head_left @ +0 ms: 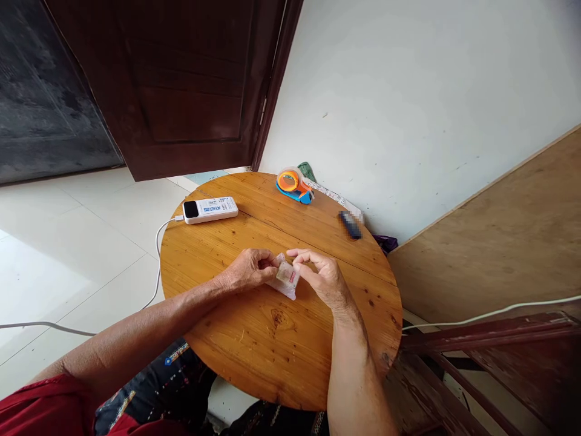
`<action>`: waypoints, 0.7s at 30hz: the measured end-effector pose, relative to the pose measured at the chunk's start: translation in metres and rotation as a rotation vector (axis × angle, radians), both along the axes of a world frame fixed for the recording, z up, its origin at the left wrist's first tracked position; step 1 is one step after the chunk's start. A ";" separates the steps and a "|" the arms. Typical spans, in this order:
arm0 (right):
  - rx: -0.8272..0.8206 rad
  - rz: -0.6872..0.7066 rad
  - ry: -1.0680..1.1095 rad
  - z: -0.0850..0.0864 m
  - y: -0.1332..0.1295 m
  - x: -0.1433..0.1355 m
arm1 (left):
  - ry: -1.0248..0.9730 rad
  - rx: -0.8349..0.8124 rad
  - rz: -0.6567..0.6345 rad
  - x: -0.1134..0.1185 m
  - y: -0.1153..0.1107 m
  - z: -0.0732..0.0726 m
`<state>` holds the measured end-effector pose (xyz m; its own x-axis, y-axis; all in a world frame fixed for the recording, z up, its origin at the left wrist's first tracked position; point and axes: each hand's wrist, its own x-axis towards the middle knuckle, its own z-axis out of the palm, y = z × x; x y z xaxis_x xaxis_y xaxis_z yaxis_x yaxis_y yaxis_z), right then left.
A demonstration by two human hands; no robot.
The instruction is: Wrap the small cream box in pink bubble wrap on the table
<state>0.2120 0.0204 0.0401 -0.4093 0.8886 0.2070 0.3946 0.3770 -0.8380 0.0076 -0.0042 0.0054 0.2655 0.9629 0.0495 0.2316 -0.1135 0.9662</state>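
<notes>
Over the middle of the round table, both hands meet at a small flat packet (285,274) with red print on one corner. A crinkled, translucent plastic wrap (287,292), like bubble wrap, lies around and under it. My left hand (247,268) is closed, its thumb and forefinger pinching the wrap and the packet's left side. At the packet's right edge, my right hand (327,280) pinches with thumb and forefinger, the other fingers curled above. Whether the packet rests on the wood or is slightly raised, I cannot tell.
The wooden table (272,369) carries a white power bank (211,210) with a cable (158,254), an orange-and-blue tape dispenser (294,184) and a blurred dark object (350,224). Behind stand a dark door (190,79) and a white wall (408,91).
</notes>
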 end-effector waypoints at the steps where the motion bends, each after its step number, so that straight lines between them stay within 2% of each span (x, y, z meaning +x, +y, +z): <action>1: -0.006 0.000 0.014 0.001 0.000 0.001 | -0.004 -0.004 -0.001 0.000 0.000 0.000; 5: -0.070 0.188 -0.023 0.005 -0.002 0.003 | -0.001 0.004 0.006 0.000 -0.001 0.001; 7: -0.087 0.233 -0.062 0.005 -0.002 0.001 | 0.013 0.013 0.016 0.000 -0.001 0.001; 13: -0.067 0.181 -0.079 -0.001 -0.002 -0.004 | -0.004 0.012 -0.009 -0.001 0.000 -0.001; 19: 0.009 0.023 -0.047 0.000 -0.002 -0.003 | -0.016 -0.007 -0.016 -0.001 0.000 0.001; 21: 0.000 0.035 -0.031 0.002 -0.002 -0.001 | -0.011 -0.015 -0.016 -0.001 -0.001 0.002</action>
